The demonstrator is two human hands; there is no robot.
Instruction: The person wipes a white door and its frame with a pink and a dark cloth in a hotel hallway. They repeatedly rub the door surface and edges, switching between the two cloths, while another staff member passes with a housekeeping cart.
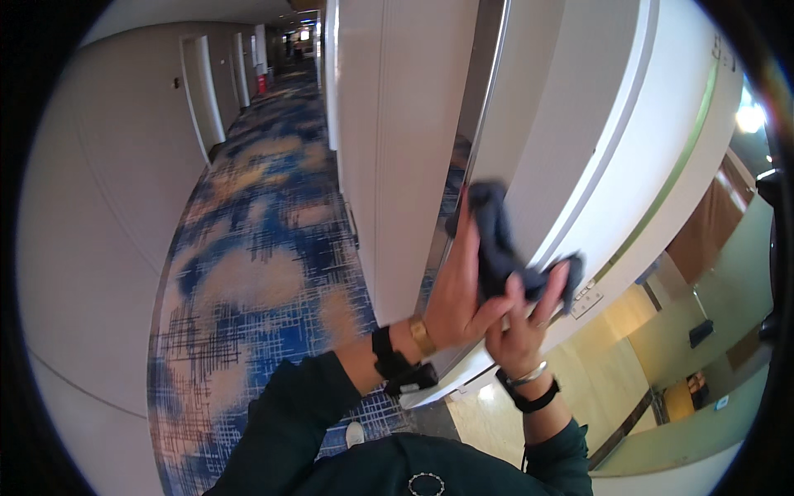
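Note:
A dark grey cloth (496, 248) is bunched between my two hands and slightly blurred. My left hand (456, 288), fingers stretched upward, has the cloth against its palm side and stands in front of a narrow mirror-like strip (476, 87) beside a pale door frame (533, 105). Lower and to the right, my right hand (518, 338) grips the cloth's lower part, with one end draped over its fingers. The thumb side of my left hand is close to the right fingers. Whether the cloth touches the frame, I cannot tell.
Leftward runs a corridor with blue and beige patterned carpet (260, 273). A red object (262, 84) stands by its far wall. To the right is a room with a glossy beige floor (558, 384), a wall switch panel (586, 301) and a greenish glass panel (707, 304). A pale shoe (355, 434) shows below.

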